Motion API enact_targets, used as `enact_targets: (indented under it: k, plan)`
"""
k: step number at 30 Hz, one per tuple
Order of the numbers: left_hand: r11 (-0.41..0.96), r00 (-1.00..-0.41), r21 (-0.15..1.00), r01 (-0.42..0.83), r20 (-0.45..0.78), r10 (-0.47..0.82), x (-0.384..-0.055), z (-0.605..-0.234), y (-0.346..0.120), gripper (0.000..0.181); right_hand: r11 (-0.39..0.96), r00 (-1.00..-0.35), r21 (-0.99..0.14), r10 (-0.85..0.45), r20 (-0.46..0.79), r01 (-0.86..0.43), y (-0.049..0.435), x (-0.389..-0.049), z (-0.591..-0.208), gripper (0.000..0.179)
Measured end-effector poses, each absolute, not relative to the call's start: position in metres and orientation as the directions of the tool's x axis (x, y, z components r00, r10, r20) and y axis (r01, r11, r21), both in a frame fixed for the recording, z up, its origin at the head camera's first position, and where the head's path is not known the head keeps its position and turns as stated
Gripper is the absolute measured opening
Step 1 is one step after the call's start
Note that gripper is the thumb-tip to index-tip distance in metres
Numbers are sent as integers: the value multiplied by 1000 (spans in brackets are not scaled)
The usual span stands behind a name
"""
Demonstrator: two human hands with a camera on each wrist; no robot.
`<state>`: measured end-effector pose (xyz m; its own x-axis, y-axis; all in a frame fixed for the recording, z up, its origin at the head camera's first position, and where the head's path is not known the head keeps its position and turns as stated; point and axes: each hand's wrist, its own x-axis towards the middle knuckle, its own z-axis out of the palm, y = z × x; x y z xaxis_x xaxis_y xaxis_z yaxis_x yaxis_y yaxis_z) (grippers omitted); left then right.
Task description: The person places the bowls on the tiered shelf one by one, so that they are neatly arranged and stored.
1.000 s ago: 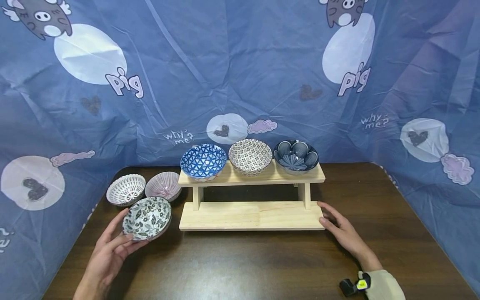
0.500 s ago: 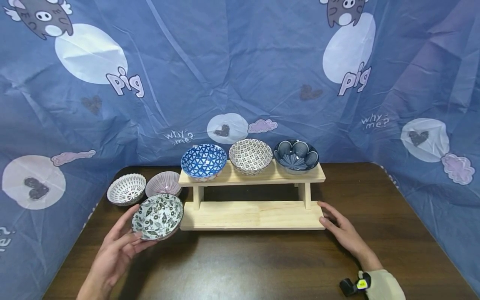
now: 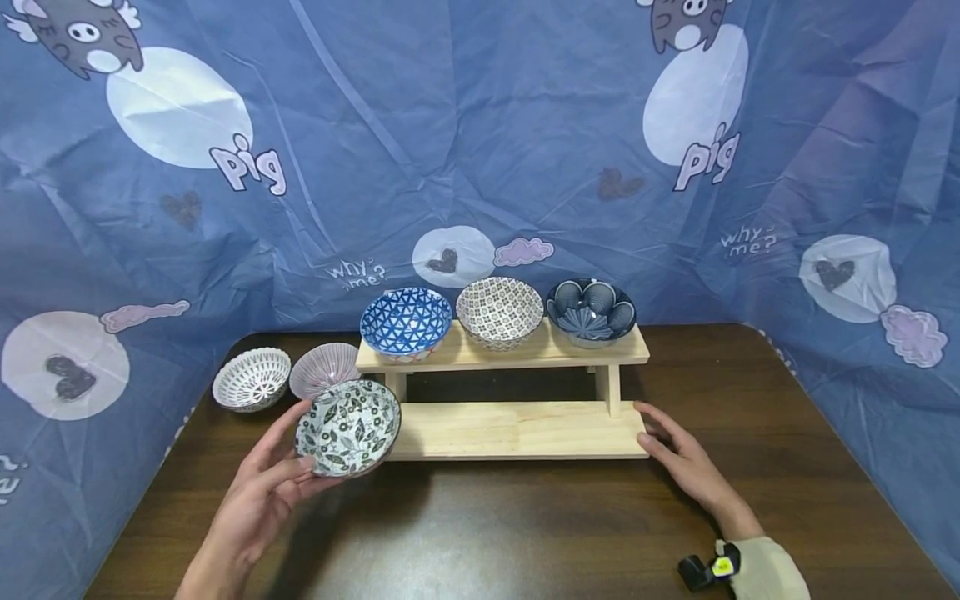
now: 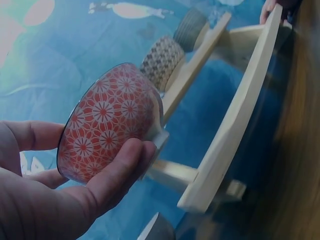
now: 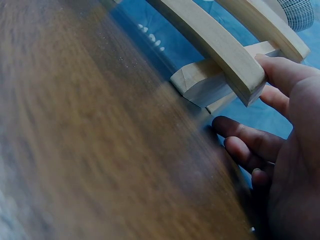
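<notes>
My left hand (image 3: 258,492) grips a bowl (image 3: 348,427) by its left side, thumb at the rim and fingers beneath. Its inside is white with dark green leaves and flowers; in the left wrist view the bowl's outside (image 4: 107,117) is red with white blossoms. The bowl is tilted and overlaps the left end of the two-tier wooden stand's lower shelf (image 3: 517,429). At that shelf's right end, the fingertips of my right hand (image 3: 693,471) touch the board. The right wrist view shows the other fingers loosely bent below the shelf end (image 5: 245,82).
On the upper shelf (image 3: 480,358) stand a blue triangle-patterned bowl (image 3: 407,323), a beige patterned bowl (image 3: 500,312) and a dark blue bowl (image 3: 591,312). A white patterned bowl (image 3: 252,379) and a purple striped bowl (image 3: 325,369) sit on the table (image 3: 525,533), left of the stand.
My left hand has carried the leaf-patterned bowl rightward, from in front of the purple bowl to over the lower shelf's left end. The right hand and stand have stayed put.
</notes>
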<state>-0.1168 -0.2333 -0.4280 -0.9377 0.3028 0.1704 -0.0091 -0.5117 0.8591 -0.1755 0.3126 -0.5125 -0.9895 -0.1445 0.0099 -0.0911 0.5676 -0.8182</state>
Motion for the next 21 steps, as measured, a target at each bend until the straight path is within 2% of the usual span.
enact_targets:
  k: [21]
  plan:
    - [-379, -959, 921, -88, 24, 281, -126, -417, -167, 70, 559, -989, -824, -146, 9, -90, 312, -175, -511, 52]
